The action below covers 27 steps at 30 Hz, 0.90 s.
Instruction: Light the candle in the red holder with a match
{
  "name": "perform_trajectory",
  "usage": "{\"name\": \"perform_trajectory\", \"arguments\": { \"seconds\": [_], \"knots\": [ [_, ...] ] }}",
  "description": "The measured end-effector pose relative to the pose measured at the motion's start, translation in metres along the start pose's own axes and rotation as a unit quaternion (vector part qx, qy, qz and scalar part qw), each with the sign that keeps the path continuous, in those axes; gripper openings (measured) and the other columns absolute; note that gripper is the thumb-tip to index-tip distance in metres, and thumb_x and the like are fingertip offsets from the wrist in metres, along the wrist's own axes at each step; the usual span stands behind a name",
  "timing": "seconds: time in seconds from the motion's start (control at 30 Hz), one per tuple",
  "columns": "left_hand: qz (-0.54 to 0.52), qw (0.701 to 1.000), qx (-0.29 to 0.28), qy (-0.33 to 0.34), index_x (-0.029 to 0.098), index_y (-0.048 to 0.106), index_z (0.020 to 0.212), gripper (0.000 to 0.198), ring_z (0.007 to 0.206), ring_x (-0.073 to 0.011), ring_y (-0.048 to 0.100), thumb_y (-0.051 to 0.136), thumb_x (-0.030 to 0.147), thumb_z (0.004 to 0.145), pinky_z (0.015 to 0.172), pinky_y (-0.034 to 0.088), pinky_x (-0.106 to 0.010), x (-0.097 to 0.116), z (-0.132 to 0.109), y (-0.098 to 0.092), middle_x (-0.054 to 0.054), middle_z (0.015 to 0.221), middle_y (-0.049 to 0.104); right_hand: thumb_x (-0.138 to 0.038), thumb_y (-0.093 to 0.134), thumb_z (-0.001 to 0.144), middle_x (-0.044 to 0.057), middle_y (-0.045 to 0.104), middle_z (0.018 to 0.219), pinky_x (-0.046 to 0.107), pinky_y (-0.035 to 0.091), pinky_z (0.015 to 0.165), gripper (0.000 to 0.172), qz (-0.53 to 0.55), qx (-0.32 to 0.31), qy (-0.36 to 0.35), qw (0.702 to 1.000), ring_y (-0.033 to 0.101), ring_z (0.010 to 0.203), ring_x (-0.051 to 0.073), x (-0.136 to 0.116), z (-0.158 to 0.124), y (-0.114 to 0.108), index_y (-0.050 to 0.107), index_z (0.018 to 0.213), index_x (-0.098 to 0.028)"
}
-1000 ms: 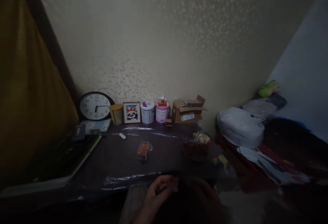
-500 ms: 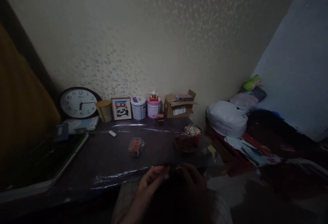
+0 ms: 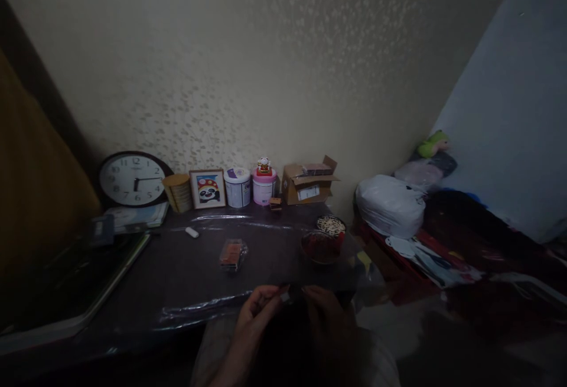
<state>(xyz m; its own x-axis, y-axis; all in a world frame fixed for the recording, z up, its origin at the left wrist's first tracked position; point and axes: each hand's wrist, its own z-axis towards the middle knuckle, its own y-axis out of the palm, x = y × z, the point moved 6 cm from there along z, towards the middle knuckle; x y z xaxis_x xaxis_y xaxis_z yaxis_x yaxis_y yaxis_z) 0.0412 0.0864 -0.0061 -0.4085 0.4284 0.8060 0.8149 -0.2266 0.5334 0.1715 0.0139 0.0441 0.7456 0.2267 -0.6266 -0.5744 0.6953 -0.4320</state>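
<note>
A dim room, seen from above a dark surface (image 3: pixel 266 263) with a shiny clear cover. At the near edge, two bare hands are close together, low in the view. The left hand (image 3: pixel 259 316) has thumb and fingers pinched on a small piece (image 3: pixel 286 295) with a pale end; it is too dark and small to name. The right hand (image 3: pixel 326 307) is just beside it, fingers bent toward the same piece. Whether those fingers touch it or hold something of their own, I cannot tell.

Beyond the right hand stands a dark reddish bowl (image 3: pixel 322 260); what it holds is unclear. Right behind it, a heap of thin pale sticks (image 3: pixel 331 224) fills a second round container. Left of the bowl and well apart from it lies a clear-wrapped packet (image 3: pixel 232 254) showing orange inside. Farther back, a short stack of small brown boxes (image 3: pixel 275 204) sits in front of a pink-lidded tub (image 3: pixel 264 189) and near an open cardboard box (image 3: pixel 309 185).

As for progress, the handling of the small piece looks unfinished, since it is between the fingers and not set down. Many sticks remain in their heap, and the packet appears to be in its wrap. Whether the small brown boxes are finished pieces cannot be judged.
</note>
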Motion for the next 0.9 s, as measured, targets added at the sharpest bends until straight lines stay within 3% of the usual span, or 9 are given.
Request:
{"name": "perform_trajectory", "arguments": {
  "seconds": [0.17, 0.23, 0.33, 0.43, 0.57, 0.77, 0.9],
  "knots": [
    [-0.005, 1.0, 0.004, 0.019, 0.024, 0.06, 0.08, 0.023, 0.066, -0.0118, 0.059, 0.071, 0.036, 0.065, 0.065, 0.043, -0.022, 0.001, 0.001, 0.0, 0.006, 0.068, 0.065, -0.039, 0.053, 0.082, 0.002, 0.07, 0.071, 0.023, 0.053, 0.062, 0.023, 0.016, -0.064, 0.0, 0.998, 0.066, 0.068, 0.016, 0.01, -0.001, 0.019, 0.069, 0.069, -0.027],
    [0.009, 1.0, 0.009, 0.022, 0.024, 0.059, 0.08, 0.024, 0.064, -0.0108, 0.057, 0.072, 0.036, 0.064, 0.063, 0.042, -0.021, 0.006, -0.003, 0.002, 0.007, 0.066, 0.064, -0.038, 0.052, 0.082, 0.002, 0.07, 0.074, 0.026, 0.053, 0.066, 0.022, 0.009, -0.035, 0.018, 0.999, 0.065, 0.071, 0.017, 0.022, 0.003, 0.022, 0.069, 0.074, -0.026],
    [0.046, 0.998, 0.026, 0.024, 0.024, 0.059, 0.081, 0.029, 0.069, -0.0143, 0.06, 0.073, 0.04, 0.061, 0.063, 0.043, -0.023, 0.012, -0.008, 0.001, 0.005, 0.07, 0.066, -0.035, 0.051, 0.082, 0.005, 0.071, 0.086, 0.028, 0.053, 0.07, 0.021, 0.001, 0.03, 0.1, 0.995, 0.066, 0.078, 0.018, 0.046, 0.01, 0.013, 0.066, 0.086, -0.021],
    [0.051, 0.997, 0.044, 0.023, 0.022, 0.061, 0.08, 0.035, 0.078, -0.0179, 0.063, 0.075, 0.042, 0.056, 0.07, 0.044, -0.025, 0.01, -0.006, -0.006, 0.002, 0.075, 0.069, -0.036, 0.053, 0.081, 0.006, 0.07, 0.086, 0.027, 0.053, 0.07, 0.022, 0.048, 0.077, 0.144, 0.985, 0.065, 0.079, 0.017, 0.059, 0.016, 0.0, 0.065, 0.085, -0.018],
    [0.016, 0.999, 0.03, 0.024, 0.022, 0.061, 0.08, 0.031, 0.069, -0.013, 0.061, 0.075, 0.039, 0.059, 0.066, 0.044, -0.022, 0.0, 0.003, -0.009, 0.004, 0.07, 0.067, -0.035, 0.055, 0.081, 0.005, 0.069, 0.085, 0.025, 0.052, 0.071, 0.02, 0.096, 0.099, 0.125, 0.983, 0.064, 0.08, 0.016, 0.043, 0.017, -0.006, 0.065, 0.081, -0.018],
    [-0.027, 0.999, -0.017, 0.008, 0.024, 0.058, 0.083, 0.018, 0.06, -0.0084, 0.057, 0.067, 0.034, 0.071, 0.059, 0.041, -0.019, -0.002, 0.002, 0.004, 0.008, 0.067, 0.064, -0.027, 0.053, 0.084, 0.001, 0.071, 0.083, 0.02, 0.052, 0.071, 0.014, 0.051, 0.043, 0.029, 0.997, 0.066, 0.078, 0.012, -0.001, 0.009, 0.009, 0.066, 0.081, -0.022],
    [-0.018, 1.0, -0.015, 0.005, 0.025, 0.057, 0.083, 0.019, 0.06, -0.009, 0.056, 0.067, 0.036, 0.071, 0.058, 0.041, -0.019, -0.001, 0.003, 0.002, 0.008, 0.067, 0.063, -0.028, 0.05, 0.085, 0.003, 0.071, 0.086, 0.023, 0.053, 0.071, 0.017, 0.034, 0.048, 0.008, 0.998, 0.067, 0.08, 0.014, -0.001, 0.006, 0.006, 0.066, 0.084, -0.023]
  ]
}}
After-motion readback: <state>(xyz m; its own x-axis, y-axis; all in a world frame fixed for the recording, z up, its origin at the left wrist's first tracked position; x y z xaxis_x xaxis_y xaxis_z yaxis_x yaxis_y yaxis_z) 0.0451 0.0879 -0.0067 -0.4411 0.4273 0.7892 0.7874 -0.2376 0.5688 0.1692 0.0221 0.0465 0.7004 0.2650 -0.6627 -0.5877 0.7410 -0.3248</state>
